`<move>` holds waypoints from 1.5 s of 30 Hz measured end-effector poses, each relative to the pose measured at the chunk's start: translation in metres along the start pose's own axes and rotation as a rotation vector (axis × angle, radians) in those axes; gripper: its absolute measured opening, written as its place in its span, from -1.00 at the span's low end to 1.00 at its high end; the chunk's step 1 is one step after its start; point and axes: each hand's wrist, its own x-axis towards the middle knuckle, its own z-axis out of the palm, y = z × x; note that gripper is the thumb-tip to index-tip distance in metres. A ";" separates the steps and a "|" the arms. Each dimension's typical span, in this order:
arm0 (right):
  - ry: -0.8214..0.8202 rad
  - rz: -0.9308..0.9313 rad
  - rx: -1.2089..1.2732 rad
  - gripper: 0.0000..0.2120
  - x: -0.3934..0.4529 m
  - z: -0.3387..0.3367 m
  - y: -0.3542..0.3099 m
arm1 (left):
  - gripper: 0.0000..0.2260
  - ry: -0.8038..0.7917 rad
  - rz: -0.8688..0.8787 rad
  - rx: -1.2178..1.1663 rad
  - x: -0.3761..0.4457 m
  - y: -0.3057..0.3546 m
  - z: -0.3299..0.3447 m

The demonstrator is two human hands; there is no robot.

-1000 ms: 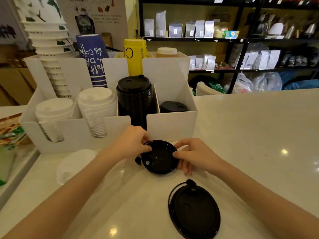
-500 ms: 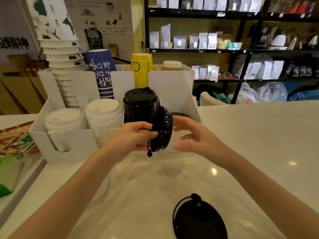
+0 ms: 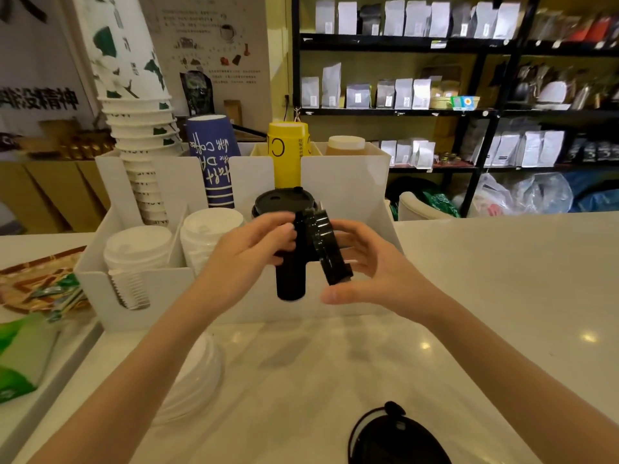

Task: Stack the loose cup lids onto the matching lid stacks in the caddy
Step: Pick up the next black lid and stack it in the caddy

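Note:
A small black lid (image 3: 330, 252) stands on edge, pinched between my left hand (image 3: 248, 259) and my right hand (image 3: 371, 272), just in front of the white caddy (image 3: 160, 289). My left fingertips press its left face and my right fingers cup its back. Behind it, the tall black lid stack (image 3: 284, 202) fills the caddy's third compartment. The small-lid compartment on the right is hidden by my hands. Two white lid stacks (image 3: 137, 246) (image 3: 211, 226) sit in the left compartments. A large black lid (image 3: 395, 437) lies on the counter near me, and loose white lids (image 3: 197, 373) lie under my left forearm.
Paper cup stacks, white (image 3: 140, 142), blue (image 3: 214, 162) and yellow (image 3: 288, 152), rise from the caddy's back row. A tray with green packets (image 3: 30, 346) sits at the left. The white counter (image 3: 502, 279) stretches to the right. Black shelves with bags (image 3: 402, 95) stand behind.
The small black lid went from flat on the counter to raised on edge in front of the caddy. It has shifted right toward my right palm, and both hands rose with it.

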 end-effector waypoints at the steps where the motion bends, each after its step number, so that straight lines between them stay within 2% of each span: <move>1: -0.024 -0.003 -0.028 -0.19 0.003 -0.001 -0.002 | -0.68 -0.035 0.052 0.017 -0.002 0.003 -0.004; 3: -0.064 -0.017 -0.073 -0.18 0.008 -0.003 -0.005 | -0.46 -0.082 0.109 0.052 -0.006 0.007 -0.007; 7: -0.115 -0.051 -0.135 -0.18 0.018 -0.008 -0.010 | -0.35 -0.056 0.131 0.140 -0.007 0.011 -0.008; 12: -0.077 -0.084 -0.045 -0.18 0.031 -0.015 -0.014 | -0.36 0.093 0.158 0.050 -0.001 0.016 -0.013; 19: 0.163 -0.162 0.022 -0.42 0.067 -0.022 -0.026 | -0.53 0.411 0.197 -0.106 0.028 0.023 -0.009; 22: 0.149 -0.185 0.023 -0.59 0.083 -0.025 -0.025 | -0.56 0.506 0.175 -0.088 0.041 0.015 -0.007; 25: 0.100 -0.172 0.044 -0.64 0.095 -0.023 -0.020 | -0.54 0.569 0.164 -0.009 0.047 0.005 -0.003; 29: 0.104 -0.116 0.060 -0.72 0.103 -0.017 -0.014 | -0.50 0.562 0.171 0.162 0.047 -0.002 -0.001; 38: 0.107 -0.079 0.056 -0.67 0.101 -0.010 0.000 | -0.43 0.387 0.095 0.486 0.047 -0.003 -0.011; 45: 0.131 -0.062 0.065 -0.68 0.097 -0.008 0.006 | -0.44 0.291 0.036 0.547 0.049 -0.006 -0.009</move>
